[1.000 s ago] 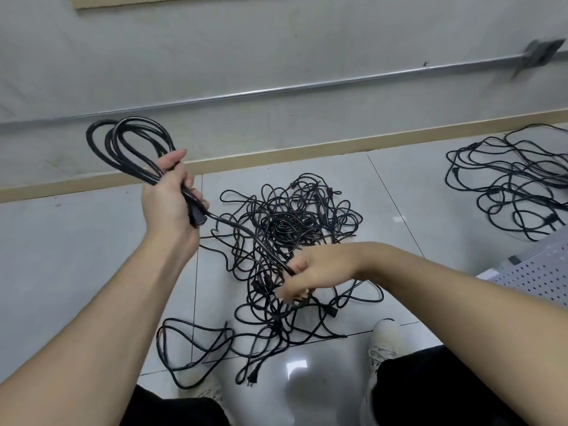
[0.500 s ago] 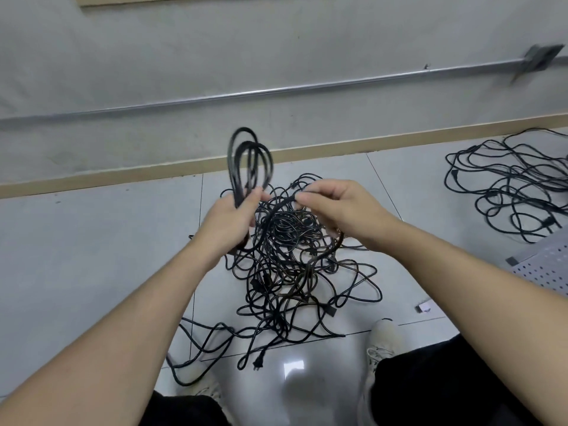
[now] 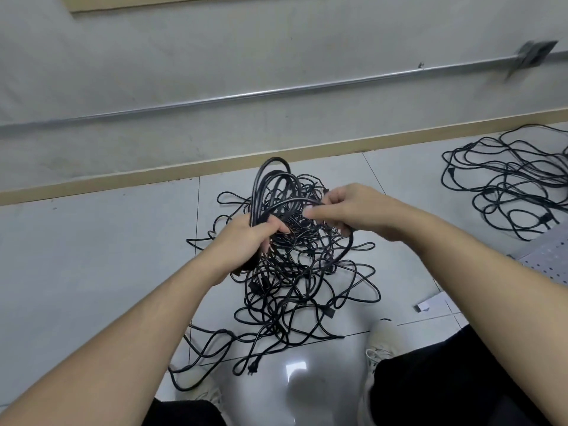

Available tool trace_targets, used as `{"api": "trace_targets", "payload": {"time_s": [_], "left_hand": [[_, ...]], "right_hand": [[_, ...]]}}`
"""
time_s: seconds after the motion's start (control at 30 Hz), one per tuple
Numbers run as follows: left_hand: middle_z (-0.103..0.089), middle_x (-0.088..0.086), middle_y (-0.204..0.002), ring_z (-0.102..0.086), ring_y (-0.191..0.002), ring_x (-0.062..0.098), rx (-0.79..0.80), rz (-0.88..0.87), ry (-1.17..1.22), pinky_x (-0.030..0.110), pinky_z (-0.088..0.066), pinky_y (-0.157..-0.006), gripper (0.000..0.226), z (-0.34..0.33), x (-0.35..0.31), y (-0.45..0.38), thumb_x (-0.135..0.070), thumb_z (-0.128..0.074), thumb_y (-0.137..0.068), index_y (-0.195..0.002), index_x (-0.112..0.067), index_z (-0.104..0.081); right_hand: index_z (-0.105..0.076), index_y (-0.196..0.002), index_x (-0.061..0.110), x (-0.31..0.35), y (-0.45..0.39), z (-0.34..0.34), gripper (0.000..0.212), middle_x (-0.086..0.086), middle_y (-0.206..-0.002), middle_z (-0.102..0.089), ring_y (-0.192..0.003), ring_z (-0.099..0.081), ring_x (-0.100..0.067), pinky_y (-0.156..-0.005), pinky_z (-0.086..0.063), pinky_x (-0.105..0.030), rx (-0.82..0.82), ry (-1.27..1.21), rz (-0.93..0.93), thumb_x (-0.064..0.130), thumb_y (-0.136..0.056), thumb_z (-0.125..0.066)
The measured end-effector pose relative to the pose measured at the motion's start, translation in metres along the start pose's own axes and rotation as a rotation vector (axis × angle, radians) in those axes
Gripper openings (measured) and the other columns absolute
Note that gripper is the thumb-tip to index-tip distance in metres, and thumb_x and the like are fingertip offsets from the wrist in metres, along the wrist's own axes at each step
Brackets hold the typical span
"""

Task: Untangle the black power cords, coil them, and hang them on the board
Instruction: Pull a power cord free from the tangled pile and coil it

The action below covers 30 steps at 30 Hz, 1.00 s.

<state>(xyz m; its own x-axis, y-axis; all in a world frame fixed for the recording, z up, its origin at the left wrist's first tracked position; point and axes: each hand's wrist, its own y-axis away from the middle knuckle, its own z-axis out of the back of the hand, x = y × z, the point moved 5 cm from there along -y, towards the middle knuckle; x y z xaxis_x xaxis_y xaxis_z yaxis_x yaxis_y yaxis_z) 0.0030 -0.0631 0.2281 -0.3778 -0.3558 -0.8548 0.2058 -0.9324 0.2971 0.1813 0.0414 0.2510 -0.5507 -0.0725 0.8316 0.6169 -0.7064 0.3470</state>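
Head view: coil (image 3: 270,192) of black cord gripped in left hand (image 3: 246,241), fingers curled round gathered loops above tangled pile (image 3: 295,281) on floor (image 3: 92,272). Free run of same cord pinched by right hand (image 3: 347,210), fingers curled. Second loose pile (image 3: 507,179) seen well apart at right. Perforated board (image 3: 544,259) lies at right edge, nothing seen hung on it. Task judged early: one cord partly coiled, most untangling left. No containers visible.
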Motion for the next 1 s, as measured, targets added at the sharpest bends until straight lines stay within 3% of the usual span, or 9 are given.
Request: {"api": "trace_targets", "payload": {"time_s": [0.13, 0.23, 0.33, 0.43, 0.57, 0.67, 0.77, 0.87, 1.0], "left_hand": [[-0.055, -0.001, -0.07, -0.045, -0.043, 0.003, -0.08, 0.044, 0.052, 0.03, -0.032, -0.049, 0.031, 0.009, 0.005, -0.003, -0.043, -0.05, -0.104, -0.093, -0.032, -0.077], [-0.056, -0.001, -0.067, -0.045, -0.046, 0.007, 0.0, 0.045, 0.069, 0.026, -0.034, -0.047, 0.035, 0.001, 0.003, -0.003, -0.041, -0.046, -0.107, -0.097, -0.029, -0.077], [-0.057, 0.002, -0.07, -0.046, -0.049, 0.013, 0.144, -0.036, 0.152, 0.019, -0.037, -0.044, 0.036, -0.015, -0.012, 0.003, -0.036, -0.043, -0.109, -0.099, -0.022, -0.074], [-0.059, 0.008, -0.075, -0.048, -0.05, 0.014, 0.242, -0.102, 0.181, 0.018, -0.039, -0.045, 0.035, -0.029, -0.024, 0.009, -0.032, -0.041, -0.109, -0.098, -0.016, -0.071], [-0.063, 0.01, -0.077, -0.048, -0.051, 0.013, 0.408, -0.129, 0.187, 0.022, -0.044, -0.05, 0.035, -0.042, -0.025, 0.016, -0.036, -0.045, -0.106, -0.089, -0.017, -0.069], [-0.067, 0.01, -0.083, -0.048, -0.049, 0.013, 0.406, -0.159, 0.22, 0.023, -0.045, -0.05, 0.036, -0.039, -0.024, 0.019, -0.038, -0.048, -0.098, -0.078, -0.016, -0.066], [-0.069, 0.007, -0.083, -0.046, -0.046, 0.014, 0.342, -0.167, 0.305, 0.023, -0.043, -0.047, 0.034, -0.036, -0.022, 0.018, -0.035, -0.049, -0.097, -0.074, -0.013, -0.061], [-0.067, 0.007, -0.078, -0.043, -0.046, 0.014, 0.309, -0.118, 0.411, 0.025, -0.041, -0.046, 0.032, -0.038, -0.017, 0.017, -0.035, -0.053, -0.094, -0.074, -0.011, -0.057], [-0.058, 0.004, -0.067, -0.049, -0.052, 0.015, 0.223, 0.017, 0.424, 0.024, -0.038, -0.046, 0.031, -0.035, -0.013, 0.013, -0.04, -0.066, -0.093, -0.069, -0.021, -0.062]], "right_hand": [[-0.058, -0.065, 0.018, 0.004, 0.009, 0.003, 0.037, 0.002, -0.061, -0.058, -0.056, -0.052, -0.016, -0.058, -0.045, -0.027, 0.086, -0.012, 0.071, 0.036, -0.094, -0.072], [-0.064, -0.067, 0.021, 0.019, 0.011, 0.014, 0.029, 0.009, -0.057, -0.052, -0.051, -0.044, -0.011, -0.052, -0.037, -0.022, -0.166, -0.212, 0.243, 0.032, -0.092, -0.075], [-0.066, -0.068, 0.031, 0.02, 0.008, 0.018, 0.025, 0.003, -0.076, -0.057, -0.069, -0.051, -0.013, -0.068, -0.047, -0.034, -0.362, -0.378, 0.302, 0.042, -0.088, -0.076], [-0.061, -0.073, 0.035, 0.018, 0.004, 0.012, 0.025, 0.003, -0.089, -0.063, -0.088, -0.06, -0.013, -0.086, -0.055, -0.045, -0.39, -0.438, 0.306, 0.04, -0.097, -0.066], [-0.049, -0.089, 0.014, 0.021, 0.005, 0.003, 0.026, -0.01, -0.082, -0.065, -0.068, -0.065, -0.014, -0.058, -0.052, -0.023, -0.389, -0.455, 0.272, 0.033, -0.103, -0.06], [-0.046, -0.1, 0.013, 0.022, 0.005, 0.004, 0.029, -0.011, -0.068, -0.061, -0.053, -0.059, -0.019, -0.053, -0.057, -0.033, -0.432, -0.481, 0.278, 0.032, -0.098, -0.068], [-0.048, -0.116, 0.019, 0.019, 0.0, -0.003, 0.04, -0.003, -0.058, -0.056, -0.049, -0.053, -0.016, -0.056, -0.059, -0.035, -0.375, -0.72, 0.15, 0.032, -0.091, -0.077], [-0.054, -0.101, 0.015, 0.013, -0.008, -0.017, 0.033, 0.004, -0.054, -0.04, -0.045, -0.044, -0.01, -0.05, -0.053, -0.027, -0.261, -0.919, 0.01, 0.036, -0.09, -0.077], [-0.043, -0.084, 0.021, 0.014, -0.018, -0.019, 0.032, 0.009, -0.053, -0.024, -0.042, -0.019, -0.006, -0.035, -0.022, -0.019, -0.249, -1.06, 0.015, 0.031, -0.095, -0.072]]}}
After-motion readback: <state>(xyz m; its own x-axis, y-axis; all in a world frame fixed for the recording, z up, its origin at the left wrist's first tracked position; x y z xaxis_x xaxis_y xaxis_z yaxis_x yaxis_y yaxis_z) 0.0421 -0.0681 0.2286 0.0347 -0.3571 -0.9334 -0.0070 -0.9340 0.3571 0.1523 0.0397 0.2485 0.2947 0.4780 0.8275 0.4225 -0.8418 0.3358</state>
